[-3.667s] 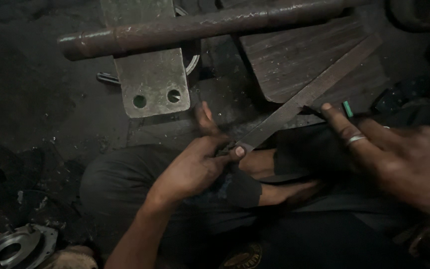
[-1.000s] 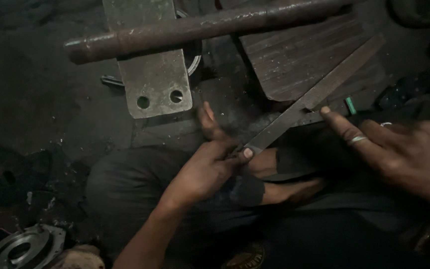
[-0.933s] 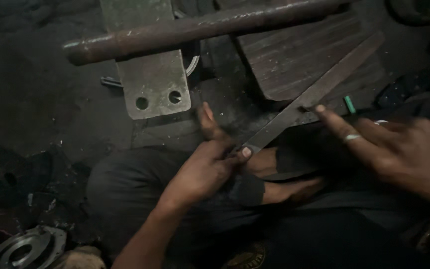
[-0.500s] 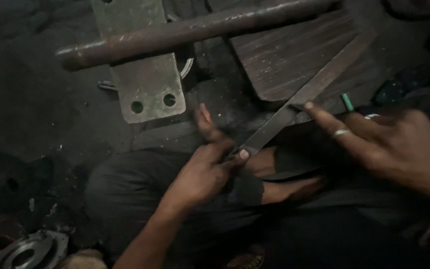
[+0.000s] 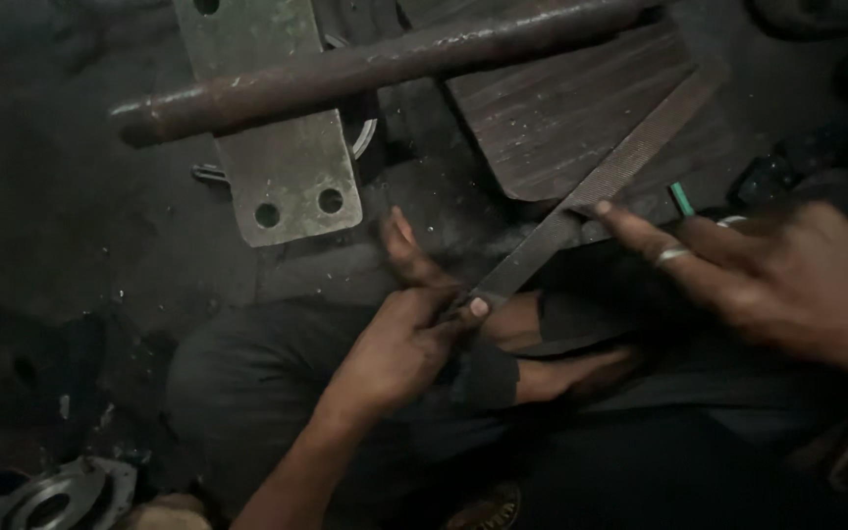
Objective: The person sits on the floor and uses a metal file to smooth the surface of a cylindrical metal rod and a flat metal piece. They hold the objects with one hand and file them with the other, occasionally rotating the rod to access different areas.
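Left hand: the left hand (image 5: 399, 344) pinches the near end of a long flat metal file (image 5: 591, 191) between thumb and fingers; its grip is closed on the file, with the thumbnail on the blade's upper face.
Right hand: the right hand (image 5: 787, 280) is spread, not closed on anything; its forefinger, stretched out, presses on top of the file about midway along. A ring (image 5: 671, 256) sits on one finger.
File: it runs slantwise from the left hand up and to the right, its far end lying over the wooden block (image 5: 561, 108). Its toothed face is turned upward.
Small green piece: a short green object (image 5: 681, 198) lies just beside the right hand's fingers; what it is cannot be told.
Wooden block: dark, grooved, near the top of the view, partly under the rusty bar.
Rusty bar: a thick round bar (image 5: 375, 64) lies across the top, over a grey metal plate (image 5: 277, 167) with two holes near its lower edge.
Legs: the person's dark-clothed legs (image 5: 247, 383) and a bare foot (image 5: 581, 368) lie under the hands.
Floor: dark and grimy (image 5: 61, 245).
Containers: none can be made out; a round metal casting (image 5: 56, 496) sits at the lower left, and its inside is too dim to read.
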